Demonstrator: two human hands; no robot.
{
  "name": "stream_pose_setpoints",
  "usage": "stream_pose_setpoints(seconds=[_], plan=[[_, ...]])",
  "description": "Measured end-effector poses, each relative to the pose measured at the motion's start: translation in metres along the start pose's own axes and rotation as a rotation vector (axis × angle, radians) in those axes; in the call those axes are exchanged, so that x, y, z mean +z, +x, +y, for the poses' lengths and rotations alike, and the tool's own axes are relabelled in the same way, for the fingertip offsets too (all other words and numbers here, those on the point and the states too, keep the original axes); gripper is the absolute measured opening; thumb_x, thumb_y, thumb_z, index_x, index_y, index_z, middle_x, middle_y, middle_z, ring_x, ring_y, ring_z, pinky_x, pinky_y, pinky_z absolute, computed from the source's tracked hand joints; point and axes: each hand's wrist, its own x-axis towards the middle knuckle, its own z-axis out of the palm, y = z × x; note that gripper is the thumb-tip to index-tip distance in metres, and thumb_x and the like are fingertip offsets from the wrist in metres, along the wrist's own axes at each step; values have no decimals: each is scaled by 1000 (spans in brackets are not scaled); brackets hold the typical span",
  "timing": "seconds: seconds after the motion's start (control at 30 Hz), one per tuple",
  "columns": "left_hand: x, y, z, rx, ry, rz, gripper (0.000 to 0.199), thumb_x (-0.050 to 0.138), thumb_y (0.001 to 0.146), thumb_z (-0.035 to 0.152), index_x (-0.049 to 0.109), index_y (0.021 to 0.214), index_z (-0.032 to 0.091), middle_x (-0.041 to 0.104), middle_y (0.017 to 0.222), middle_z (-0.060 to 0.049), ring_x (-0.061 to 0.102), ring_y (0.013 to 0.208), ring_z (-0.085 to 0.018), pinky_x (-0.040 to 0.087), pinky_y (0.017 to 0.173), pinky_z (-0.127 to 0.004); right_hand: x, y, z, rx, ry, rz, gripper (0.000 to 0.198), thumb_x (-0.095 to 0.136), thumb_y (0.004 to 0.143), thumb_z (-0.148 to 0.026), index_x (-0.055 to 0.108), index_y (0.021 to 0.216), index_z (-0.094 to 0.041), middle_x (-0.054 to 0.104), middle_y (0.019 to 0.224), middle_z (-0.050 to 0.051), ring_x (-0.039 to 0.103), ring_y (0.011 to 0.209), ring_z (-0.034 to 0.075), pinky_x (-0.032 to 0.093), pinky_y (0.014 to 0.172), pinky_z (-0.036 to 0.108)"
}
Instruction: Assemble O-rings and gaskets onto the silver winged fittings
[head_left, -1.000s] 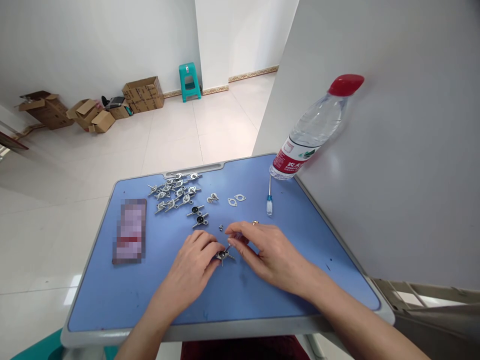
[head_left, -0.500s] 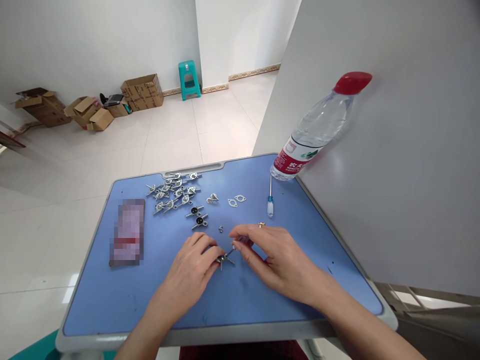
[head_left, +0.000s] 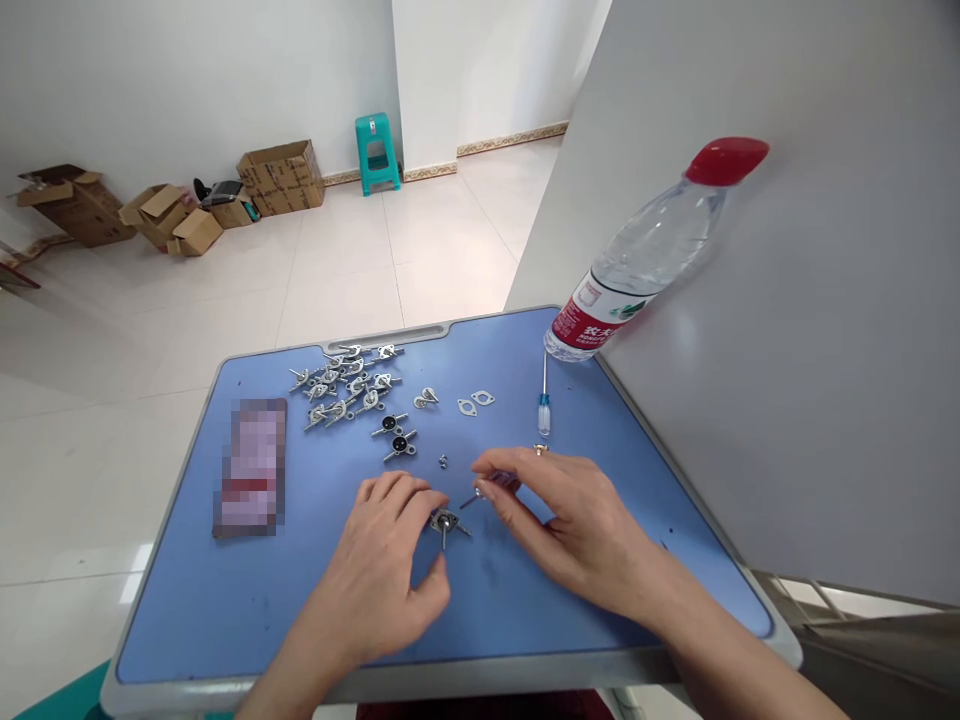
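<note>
My right hand point(head_left: 574, 515) is closed around a small screwdriver point(head_left: 472, 499). Its thin shaft points left, and the palm hides most of the handle. Just left of the tip, a small metal lever valve point(head_left: 445, 521) lies on the blue table point(head_left: 300, 590). My left hand point(head_left: 390, 565) rests beside that valve, thumb spread away and fingertips at its far left edge; whether they touch it I cannot tell. Beyond the hands are tiny screws point(head_left: 443, 461) and two valve bodies with black round faces point(head_left: 400, 445).
Several assembled valves point(head_left: 337, 385) lie at the back left, near a pixelated purple object point(head_left: 251, 465). Two flat plates point(head_left: 475, 403), loose lever pieces point(head_left: 426, 397), another screwdriver point(head_left: 544, 412) and a water bottle point(head_left: 637, 265) stand or lie further back. A grey panel point(head_left: 825, 330) borders the right side.
My left thumb has moved away from the valve, exposing more of it. The right hand has drawn slightly right, and the screwdriver tip now sits apart from the valve.
</note>
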Motion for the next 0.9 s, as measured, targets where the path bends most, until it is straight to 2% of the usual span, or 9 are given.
stream_pose_setpoints(seconds=[0.1, 0.2, 0.3, 0.5, 0.7, 0.9], plan=[[8, 2, 4, -6, 59, 89, 28, 60, 80, 19, 56, 108, 16, 61, 103, -8, 54, 97, -27, 44, 85, -45, 1, 0, 0, 3, -3, 13, 11, 48, 95, -15, 57, 100, -18, 71, 79, 2, 64, 61, 13, 49, 60, 25], [18, 3, 5, 10, 166, 189, 14, 53, 87, 19, 58, 100, 16, 63, 95, -7, 56, 91, -25, 43, 81, -43, 3, 0, 2, 0, -10, 6, 10, 48, 95, -14, 57, 100, -17, 70, 78, 2, 64, 61, 13, 49, 60, 25], [24, 2, 4, 45, 245, 231, 10, 50, 90, 17, 59, 96, 16, 65, 93, -7, 57, 89, -24, 42, 79, -41, 4, -1, 3, -2, -23, 9, 10, 49, 95, -14, 57, 100, -16, 70, 77, 2, 64, 62, 13, 49, 60, 26], [29, 1, 7, 86, 386, 285, 11, 50, 91, 15, 61, 92, 15, 67, 93, -8, 59, 88, -24, 41, 79, -41, 4, -2, 2, -17, -32, 22, 10, 50, 95, -13, 56, 100, -18, 69, 78, 1, 64, 61, 13, 48, 59, 26], [31, 4, 8, 115, 439, 301, 16, 48, 90, 8, 62, 92, 15, 67, 87, -7, 60, 83, -23, 42, 75, -40, 3, -1, 3, -22, -34, 22, 11, 49, 95, -13, 55, 102, -18, 70, 81, 2, 65, 63, 13, 49, 60, 26], [32, 1, 5, 139, 462, 297, 20, 46, 90, 3, 62, 94, 14, 67, 86, -7, 60, 84, -24, 43, 73, -38, -4, 1, 6, 37, -59, 45, 9, 52, 94, -14, 57, 100, -18, 69, 76, 0, 64, 62, 12, 48, 59, 25]])
